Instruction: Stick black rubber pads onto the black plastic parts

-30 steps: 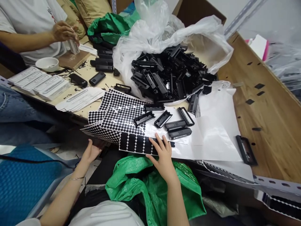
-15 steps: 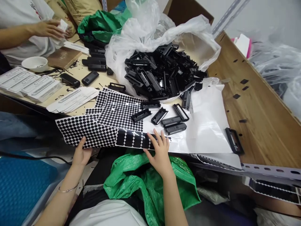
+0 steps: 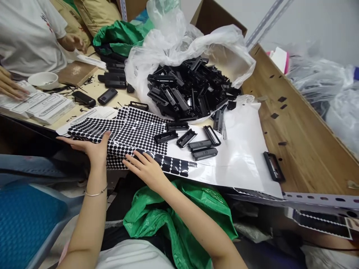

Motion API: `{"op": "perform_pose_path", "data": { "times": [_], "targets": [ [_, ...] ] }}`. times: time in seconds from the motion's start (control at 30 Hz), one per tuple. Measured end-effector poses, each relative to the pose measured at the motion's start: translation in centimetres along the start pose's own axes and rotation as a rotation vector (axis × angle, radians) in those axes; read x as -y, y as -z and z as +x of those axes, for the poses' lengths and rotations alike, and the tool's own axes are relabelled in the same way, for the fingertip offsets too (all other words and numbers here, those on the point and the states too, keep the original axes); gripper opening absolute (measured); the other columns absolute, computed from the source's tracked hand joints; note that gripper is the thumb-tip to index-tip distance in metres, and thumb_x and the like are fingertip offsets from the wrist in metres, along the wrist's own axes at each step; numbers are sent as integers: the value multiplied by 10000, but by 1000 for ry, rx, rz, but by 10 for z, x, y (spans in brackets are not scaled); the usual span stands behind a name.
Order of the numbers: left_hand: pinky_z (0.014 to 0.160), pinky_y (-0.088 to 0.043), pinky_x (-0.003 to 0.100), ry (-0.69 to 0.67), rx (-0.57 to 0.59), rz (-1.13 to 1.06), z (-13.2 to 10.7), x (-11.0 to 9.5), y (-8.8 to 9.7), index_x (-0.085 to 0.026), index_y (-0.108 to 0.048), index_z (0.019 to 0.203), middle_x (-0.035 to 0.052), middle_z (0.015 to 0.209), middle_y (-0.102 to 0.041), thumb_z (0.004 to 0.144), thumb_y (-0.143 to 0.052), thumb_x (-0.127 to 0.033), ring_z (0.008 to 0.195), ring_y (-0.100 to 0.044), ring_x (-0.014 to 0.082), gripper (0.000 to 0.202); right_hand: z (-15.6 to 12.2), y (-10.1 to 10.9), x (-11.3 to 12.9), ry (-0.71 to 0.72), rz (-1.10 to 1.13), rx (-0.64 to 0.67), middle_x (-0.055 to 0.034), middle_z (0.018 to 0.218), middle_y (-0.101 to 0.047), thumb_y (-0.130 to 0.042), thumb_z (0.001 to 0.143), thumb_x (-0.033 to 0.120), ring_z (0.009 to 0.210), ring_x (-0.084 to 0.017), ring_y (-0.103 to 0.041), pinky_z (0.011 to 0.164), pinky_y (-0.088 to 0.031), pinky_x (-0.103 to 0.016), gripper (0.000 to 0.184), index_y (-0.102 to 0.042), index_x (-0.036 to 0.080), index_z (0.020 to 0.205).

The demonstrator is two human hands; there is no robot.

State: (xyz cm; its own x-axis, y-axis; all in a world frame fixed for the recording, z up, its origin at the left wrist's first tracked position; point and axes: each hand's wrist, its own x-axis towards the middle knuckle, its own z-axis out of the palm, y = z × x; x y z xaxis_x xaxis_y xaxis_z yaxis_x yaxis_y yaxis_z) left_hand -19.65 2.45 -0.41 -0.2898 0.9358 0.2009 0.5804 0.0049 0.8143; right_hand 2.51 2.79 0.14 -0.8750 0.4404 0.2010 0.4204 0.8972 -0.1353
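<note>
My left hand (image 3: 92, 149) has its fingers stretched out and its thumb spread, against the raised left part of a sheet of black round stickers (image 3: 92, 127). The sheet bends upward there. My right hand (image 3: 147, 170) lies with its fingers apart across the front of the sheets, by a strip of larger black stickers (image 3: 171, 164). More round stickers (image 3: 140, 129) lie behind my hands. Several black plastic housings (image 3: 186, 138) rest on the white sheet (image 3: 238, 160) to the right.
A clear plastic bag (image 3: 137, 71) holds a heap of black plastic parts (image 3: 190, 89). A green sack (image 3: 179, 220) covers my lap. At the left, a co-worker's hand (image 3: 11, 84) is over white boxes (image 3: 50, 108), near a white bowl (image 3: 43, 80). A wooden panel (image 3: 300, 138) bounds the right side.
My left hand has moved up and the left part of the sticker sheet has bent upward. My right hand has slid left. The co-worker's hand is now over the boxes.
</note>
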Motion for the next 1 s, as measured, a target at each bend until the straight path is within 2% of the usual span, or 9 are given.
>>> {"op": "perform_pose_path", "data": {
  "times": [0.13,0.23,0.33,0.4,0.53,0.67,0.77,0.87,1.0],
  "targets": [
    [1050,-237,772,-106,26,177,-9,-8,1,-309,-528,1349,150,1532,-388,772,-708,-472,1443,-237,455,627,7,-2,-11,-20,42,10,-26,1495,-485,-389,948,75,1417,-211,-384,1144,-374,-421,510,-411,210,1440],
    [1052,-50,811,-66,-106,350,-19,-11,-11,-279,-510,1378,168,1562,-331,851,-603,-478,1478,-82,456,571,5,-9,-16,-59,64,-5,-16,1464,-524,-374,962,91,1414,-183,-391,1139,-382,-391,478,-439,213,1420],
    [1041,44,809,-71,-3,451,-25,-11,-28,-238,-535,1358,192,1528,-386,930,-461,-463,1471,-152,443,488,7,-13,-21,-89,31,1,-5,1484,-499,-381,971,108,1420,-213,-382,1129,-396,-418,453,-473,239,1395],
    [1052,17,801,-96,116,446,-25,-11,-36,-211,-542,1347,209,1516,-400,952,-405,-455,1452,-231,438,485,6,-11,-22,-110,9,17,-13,1510,-464,-448,958,138,1436,-261,-351,1142,-369,-484,447,-478,248,1391],
    [1091,-71,758,-117,67,413,-12,-20,-46,-196,-543,1323,206,1488,-436,956,-386,-445,1420,-308,424,470,-9,1,-19,-100,44,41,-59,1526,-436,-609,899,244,1449,-298,-305,1173,-308,-515,524,-464,222,1402],
    [1096,-334,557,-256,117,288,11,-48,-67,-172,-528,1312,183,1391,-526,935,-443,-432,1320,-444,348,466,-42,16,-15,-175,121,29,-88,1455,-513,-598,905,264,1403,-285,-360,1149,-332,-527,425,-545,212,1323],
    [1084,-331,544,-405,222,300,24,-72,-94,-190,-551,1268,156,1367,-548,888,-547,-410,1306,-434,344,438,-63,26,-19,-326,177,-13,-95,1307,-630,-551,929,256,1244,-276,-509,1049,-438,-503,301,-627,217,1218],
    [1085,-281,568,-501,360,345,32,-85,-117,-214,-639,1031,113,1158,-667,877,-578,-326,1168,-532,326,200,-73,31,-28,-551,253,-135,-87,1148,-697,-475,960,229,1075,-237,-603,940,-513,-409,271,-673,207,1144],
    [1079,-288,551,-339,261,118,42,-87,-130,-196,-618,934,87,964,-696,916,-481,-265,978,-612,268,154,-65,29,-41,-767,309,-252,-61,1051,-700,-499,947,220,987,-209,-642,867,-526,-337,258,-701,236,1106]
  ]
}}
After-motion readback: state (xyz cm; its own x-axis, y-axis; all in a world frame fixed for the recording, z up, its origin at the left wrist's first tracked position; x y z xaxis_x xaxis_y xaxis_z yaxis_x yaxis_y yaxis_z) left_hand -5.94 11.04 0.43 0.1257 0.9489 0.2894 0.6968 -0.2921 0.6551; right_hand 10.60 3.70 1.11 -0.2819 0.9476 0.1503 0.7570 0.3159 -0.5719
